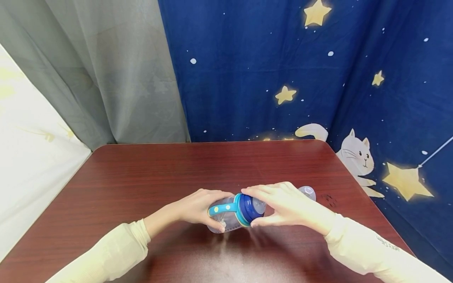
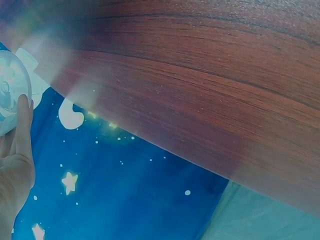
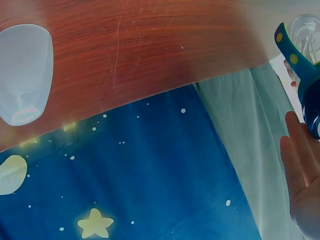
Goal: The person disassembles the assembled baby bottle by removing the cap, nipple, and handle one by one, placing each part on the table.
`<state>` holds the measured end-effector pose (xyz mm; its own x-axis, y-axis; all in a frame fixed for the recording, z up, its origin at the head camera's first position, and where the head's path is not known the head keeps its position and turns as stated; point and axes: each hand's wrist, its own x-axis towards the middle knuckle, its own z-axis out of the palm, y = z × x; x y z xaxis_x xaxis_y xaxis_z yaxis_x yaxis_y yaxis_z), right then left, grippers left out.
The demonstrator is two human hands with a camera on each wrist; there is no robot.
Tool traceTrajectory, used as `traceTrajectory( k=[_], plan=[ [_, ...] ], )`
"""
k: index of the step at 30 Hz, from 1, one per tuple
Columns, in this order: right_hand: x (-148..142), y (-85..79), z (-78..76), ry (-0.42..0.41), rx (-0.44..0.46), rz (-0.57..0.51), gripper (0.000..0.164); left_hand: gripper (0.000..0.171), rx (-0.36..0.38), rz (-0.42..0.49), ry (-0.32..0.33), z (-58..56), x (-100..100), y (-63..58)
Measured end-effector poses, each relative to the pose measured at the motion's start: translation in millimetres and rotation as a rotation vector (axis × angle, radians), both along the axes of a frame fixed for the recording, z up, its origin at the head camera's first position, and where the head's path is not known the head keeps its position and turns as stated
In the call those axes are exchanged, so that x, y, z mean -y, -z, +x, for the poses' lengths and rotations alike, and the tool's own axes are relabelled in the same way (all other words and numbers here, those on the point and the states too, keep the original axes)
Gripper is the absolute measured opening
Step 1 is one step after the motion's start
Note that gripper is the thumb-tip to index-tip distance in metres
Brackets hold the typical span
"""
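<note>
A clear baby bottle (image 1: 231, 223) lies on its side above the table, its nipple end to the right, in the head view. It has a light blue handle (image 1: 225, 208) with yellow dots and a dark blue collar (image 1: 249, 208). My left hand (image 1: 194, 207) grips the bottle's body near its base. Fingers and thumb of my right hand (image 1: 288, 205) hold the collar from opposite sides, around the clear nipple (image 1: 259, 206). In the left wrist view the round bottle base (image 2: 9, 87) shows beside the fingers. A translucent cap (image 1: 308, 192) stands beyond the right wrist.
The reddish-brown wooden table (image 1: 170, 169) spreads around both hands. Dark marks (image 1: 329, 200) show on its surface right of the cap. A blue curtain (image 1: 240, 78) with stars and a grey curtain (image 1: 138, 78) hang behind the far edge.
</note>
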<state>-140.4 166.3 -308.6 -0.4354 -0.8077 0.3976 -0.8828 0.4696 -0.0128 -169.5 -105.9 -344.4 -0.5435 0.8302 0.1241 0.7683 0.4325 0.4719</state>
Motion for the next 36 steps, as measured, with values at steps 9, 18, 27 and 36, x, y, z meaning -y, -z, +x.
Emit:
traceTrajectory(
  k=[9,18,27,36],
  plan=[
    [0.1,1.0,-2.0,-0.048,0.006,-0.007,0.070,0.076,-0.001,-0.007,0.001,0.3,0.5,-0.5],
    [0.9,1.4,-3.0,-0.115,-0.013,-0.018,0.066,0.076,0.005,-0.008,0.006,0.5,1.1,-0.5],
    [-0.2,1.5,-3.6,-0.128,-0.035,0.014,0.066,0.076,-0.009,-0.015,0.003,0.3,1.6,-0.1],
    [-1.1,1.4,-2.4,-0.110,-0.043,0.045,0.066,0.077,-0.020,-0.018,0.004,-0.6,2.3,1.5]
  ],
)
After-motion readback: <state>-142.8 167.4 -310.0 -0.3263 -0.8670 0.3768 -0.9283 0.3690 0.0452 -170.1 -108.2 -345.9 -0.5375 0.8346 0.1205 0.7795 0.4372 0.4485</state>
